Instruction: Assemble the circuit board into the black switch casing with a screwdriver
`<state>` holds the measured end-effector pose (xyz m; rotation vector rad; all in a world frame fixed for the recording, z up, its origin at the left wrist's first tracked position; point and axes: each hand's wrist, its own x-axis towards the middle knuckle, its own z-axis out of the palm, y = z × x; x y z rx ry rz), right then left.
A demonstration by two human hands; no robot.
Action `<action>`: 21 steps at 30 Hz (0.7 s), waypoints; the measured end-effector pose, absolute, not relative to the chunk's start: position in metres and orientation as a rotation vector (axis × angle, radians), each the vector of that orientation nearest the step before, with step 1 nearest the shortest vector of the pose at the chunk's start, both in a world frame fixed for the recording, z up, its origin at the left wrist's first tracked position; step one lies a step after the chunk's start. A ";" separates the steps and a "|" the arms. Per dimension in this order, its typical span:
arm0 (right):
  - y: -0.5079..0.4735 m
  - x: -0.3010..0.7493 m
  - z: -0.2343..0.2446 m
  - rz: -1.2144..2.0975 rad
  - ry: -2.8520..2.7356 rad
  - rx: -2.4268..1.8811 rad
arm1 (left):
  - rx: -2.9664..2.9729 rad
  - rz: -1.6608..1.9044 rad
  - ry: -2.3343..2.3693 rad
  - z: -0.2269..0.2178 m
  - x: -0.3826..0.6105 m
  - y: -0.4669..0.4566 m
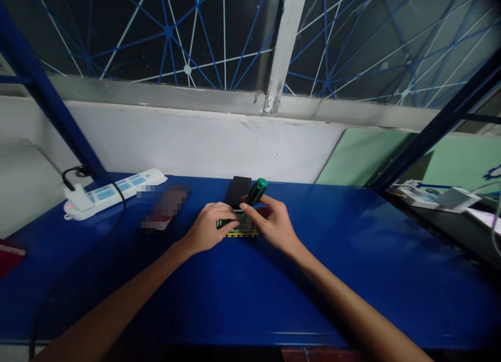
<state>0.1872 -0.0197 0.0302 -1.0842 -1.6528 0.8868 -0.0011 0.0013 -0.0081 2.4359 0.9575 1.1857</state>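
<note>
A small green circuit board (243,229) with a yellow-edged strip lies on the blue table (352,257). My left hand (209,225) rests on the board's left end, fingers curled and pressing it down. My right hand (272,221) grips a green-handled screwdriver (255,191), held upright and tilted, its tip down at the board. A black box (238,190) stands just behind the board, beyond my fingers.
A white power strip (113,192) with a plug and a black cable lies at the back left. A blurred dark object (166,208) sits left of my hands. Blue frame posts stand at both sides; papers and devices (442,197) lie on the right.
</note>
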 end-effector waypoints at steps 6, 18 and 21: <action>-0.018 0.190 0.031 0.914 -1.589 -1.055 | 2.428 1.178 0.971 -0.005 -0.004 0.003; -0.017 0.192 0.042 0.939 -1.476 -0.950 | 2.507 1.124 0.966 -0.006 -0.007 0.006; -0.014 0.198 0.047 0.883 -1.446 -0.967 | 2.529 1.127 1.008 -0.003 -0.008 0.005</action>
